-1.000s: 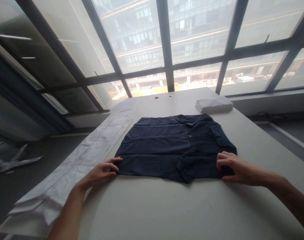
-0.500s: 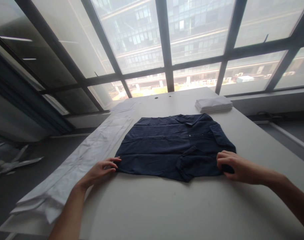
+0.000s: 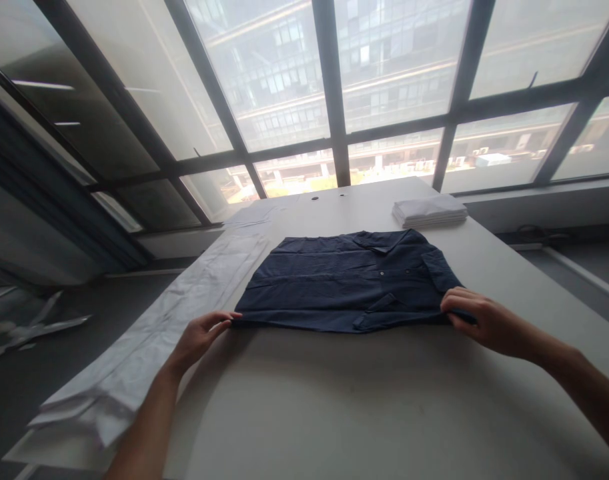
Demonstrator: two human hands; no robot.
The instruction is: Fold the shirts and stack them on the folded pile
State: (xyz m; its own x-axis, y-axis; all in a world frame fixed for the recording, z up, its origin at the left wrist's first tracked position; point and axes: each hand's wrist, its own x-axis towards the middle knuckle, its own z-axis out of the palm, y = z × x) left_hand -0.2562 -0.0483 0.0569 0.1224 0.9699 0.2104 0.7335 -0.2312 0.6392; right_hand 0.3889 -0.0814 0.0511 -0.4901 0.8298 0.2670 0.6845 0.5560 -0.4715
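Observation:
A dark navy short-sleeved shirt point(image 3: 329, 277) with buttons down its front is spread sideways over the white table point(image 3: 344, 407), its collar end toward the right. My left hand point(image 3: 200, 335) pinches the near left corner of the shirt at the hem. At the collar end, my right hand point(image 3: 487, 325) grips the near right corner, fingers curled round the cloth. Between the two hands the near edge is drawn fairly straight and lifted slightly, with a shadow on the table under it. The sleeve on the near side lies folded in over the front.
White garments point(image 3: 159, 327) lie in a long row down the table's left side, overhanging the front left corner. A stack of folded white cloth point(image 3: 429, 210) stands at the back right. Framed windows point(image 3: 391, 67) rise behind the table; a dark curtain point(image 3: 54, 180) hangs on the left.
Both hands have raised the shirt's near edge and brought it away from me. The near sleeve, which jutted toward me, is now within the straightened edge. My left fingers have closed on the corner.

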